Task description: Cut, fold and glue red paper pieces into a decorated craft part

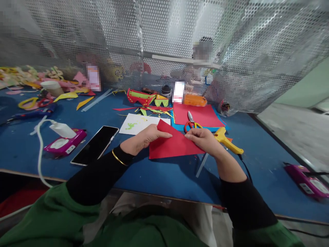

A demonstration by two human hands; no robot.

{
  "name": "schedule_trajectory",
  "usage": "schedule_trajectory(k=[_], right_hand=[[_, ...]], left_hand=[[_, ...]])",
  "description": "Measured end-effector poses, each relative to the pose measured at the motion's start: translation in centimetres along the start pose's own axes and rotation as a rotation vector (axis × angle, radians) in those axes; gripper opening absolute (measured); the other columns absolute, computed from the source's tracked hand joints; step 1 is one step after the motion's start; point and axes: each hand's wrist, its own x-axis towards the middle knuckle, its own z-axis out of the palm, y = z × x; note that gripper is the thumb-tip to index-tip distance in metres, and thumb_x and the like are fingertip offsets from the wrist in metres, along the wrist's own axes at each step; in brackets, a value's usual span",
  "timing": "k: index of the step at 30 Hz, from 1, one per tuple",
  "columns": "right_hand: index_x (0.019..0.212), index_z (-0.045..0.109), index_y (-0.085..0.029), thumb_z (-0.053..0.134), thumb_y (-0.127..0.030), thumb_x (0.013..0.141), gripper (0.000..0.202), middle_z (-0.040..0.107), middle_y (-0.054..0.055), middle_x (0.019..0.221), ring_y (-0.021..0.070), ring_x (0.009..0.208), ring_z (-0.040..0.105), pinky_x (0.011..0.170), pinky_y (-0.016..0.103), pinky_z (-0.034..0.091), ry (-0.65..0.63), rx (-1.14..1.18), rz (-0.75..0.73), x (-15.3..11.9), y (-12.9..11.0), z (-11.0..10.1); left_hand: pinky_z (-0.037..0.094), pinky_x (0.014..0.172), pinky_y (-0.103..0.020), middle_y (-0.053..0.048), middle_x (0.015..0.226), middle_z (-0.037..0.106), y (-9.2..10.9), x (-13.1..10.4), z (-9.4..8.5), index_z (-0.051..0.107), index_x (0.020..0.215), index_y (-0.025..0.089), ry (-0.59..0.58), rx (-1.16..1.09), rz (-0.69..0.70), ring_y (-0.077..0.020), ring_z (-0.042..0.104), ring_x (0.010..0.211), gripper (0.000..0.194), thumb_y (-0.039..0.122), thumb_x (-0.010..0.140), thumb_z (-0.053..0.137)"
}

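A sheet of red paper is held up just above the blue table, between my two hands. My left hand grips its left side, thumb on top and the other fingers hidden behind. At the paper's upper right edge, my right hand pinches it between thumb and fingers. Just beyond the right hand, scissors with red and yellow handles rest with their blades on a stack of red sheets. A yellow glue gun lies to the right of that hand, near a clear glue stick.
White paper with green marks and coloured scraps lie beyond my left hand. A dark phone and a purple power socket with a white cable are to the left. Another purple socket sits far right. A perforated metal screen bounds the back.
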Motion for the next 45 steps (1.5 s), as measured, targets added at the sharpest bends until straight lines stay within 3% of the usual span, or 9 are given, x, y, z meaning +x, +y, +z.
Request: schedule_trajectory(k=[5, 11, 14, 17, 23, 29, 35, 40, 45], right_hand=[[0.062, 0.061, -0.022, 0.068, -0.061, 0.076, 0.042, 0.058, -0.001, 0.054, 0.014, 0.054, 0.052, 0.056, 0.028, 0.043, 0.101, 0.03, 0.007, 0.2, 0.1, 0.0], [0.061, 0.055, -0.023, 0.056, -0.059, 0.088, 0.045, 0.051, -0.002, 0.044, 0.0138, 0.047, 0.05, 0.055, 0.029, 0.043, 0.389, 0.028, 0.039, 0.1, 0.7, -0.2], [0.077, 0.065, -0.021, 0.063, -0.054, 0.084, 0.033, 0.066, 0.001, 0.064, 0.0159, 0.06, 0.06, 0.061, 0.03, 0.048, 0.46, 0.065, 0.018, 0.2, 0.7, -0.3], [0.091, 0.073, -0.021, 0.067, -0.051, 0.079, 0.033, 0.074, 0.004, 0.084, 0.0185, 0.075, 0.066, 0.073, 0.033, 0.052, 0.375, 0.112, -0.018, 0.3, 0.3, 0.1], [0.075, 0.073, -0.021, 0.069, -0.046, 0.077, 0.026, 0.074, 0.003, 0.075, 0.0193, 0.072, 0.064, 0.067, 0.031, 0.049, 0.147, -0.111, -0.018, 0.5, -1.0, 1.0], [0.092, 0.072, -0.02, 0.047, -0.035, 0.095, 0.029, 0.076, 0.007, 0.09, 0.0208, 0.085, 0.069, 0.075, 0.031, 0.051, 0.221, -0.463, 0.144, 2.8, -1.2, 0.1], [0.098, 0.074, -0.012, 0.071, -0.02, 0.081, 0.019, 0.073, 0.022, 0.1, 0.0369, 0.108, 0.068, 0.088, 0.043, 0.051, 0.183, -0.737, 0.422, 6.0, 0.2, -0.1], [0.124, 0.064, -0.015, 0.066, -0.036, 0.095, 0.036, 0.064, 0.014, 0.128, 0.0264, 0.113, 0.064, 0.095, 0.046, 0.054, 0.126, -0.805, 0.558, 7.5, 1.4, 0.5], [0.129, 0.06, -0.019, 0.063, -0.038, 0.097, 0.037, 0.062, 0.01, 0.131, 0.0233, 0.11, 0.065, 0.092, 0.045, 0.057, 0.1, -0.718, 0.624, 8.7, 2.2, -0.6]], left_hand=[[0.055, 0.066, -0.037, -0.011, 0.078, 0.077, -0.2, 0.4, -0.2, 0.076, 0.07, 0.016, 0.041, 0.059, 0.016, -0.025, 0.07, 0.069, 0.017, 0.021, 0.06, 0.09], [0.054, 0.066, -0.037, -0.011, 0.081, 0.078, 0.0, 0.5, -0.9, 0.077, 0.071, 0.018, 0.028, 0.073, 0.036, -0.0263, 0.071, 0.072, 0.017, 0.023, 0.06, 0.089], [0.054, 0.069, -0.037, -0.01, 0.082, 0.078, 0.3, 0.3, -1.1, 0.077, 0.073, 0.018, 0.03, 0.044, 0.063, -0.0264, 0.071, 0.074, 0.016, 0.022, 0.062, 0.088], [0.054, 0.068, -0.037, -0.008, 0.079, 0.077, 0.7, 0.0, -1.1, 0.076, 0.073, 0.018, 0.046, 0.02, 0.083, -0.0259, 0.071, 0.073, 0.016, 0.02, 0.062, 0.087], [0.05, 0.062, -0.036, -0.005, 0.062, 0.069, 1.3, -0.8, -0.5, 0.07, 0.062, 0.018, 0.106, 0.098, 0.12, -0.0243, 0.065, 0.065, 0.017, 0.016, 0.063, 0.087], [0.051, 0.064, -0.037, -0.009, 0.073, 0.074, 1.6, -0.6, -1.1, 0.073, 0.067, 0.016, 0.131, 0.099, 0.119, -0.0244, 0.067, 0.067, 0.013, 0.018, 0.065, 0.086], [0.055, 0.071, -0.04, -0.012, 0.087, 0.077, 1.8, 0.0, -2.6, 0.076, 0.077, 0.015, 0.152, 0.027, 0.15, -0.0265, 0.071, 0.076, 0.016, 0.02, 0.064, 0.086], [0.056, 0.077, -0.044, -0.013, 0.085, 0.077, 1.7, 0.4, -3.1, 0.075, 0.077, 0.014, 0.116, -0.065, 0.167, -0.027, 0.072, 0.075, 0.016, 0.016, 0.064, 0.084], [0.055, 0.086, -0.044, -0.013, 0.094, 0.078, 1.9, 0.3, -3.4, 0.076, 0.084, 0.013, 0.111, -0.069, 0.22, -0.0267, 0.072, 0.082, 0.021, 0.017, 0.065, 0.084]])
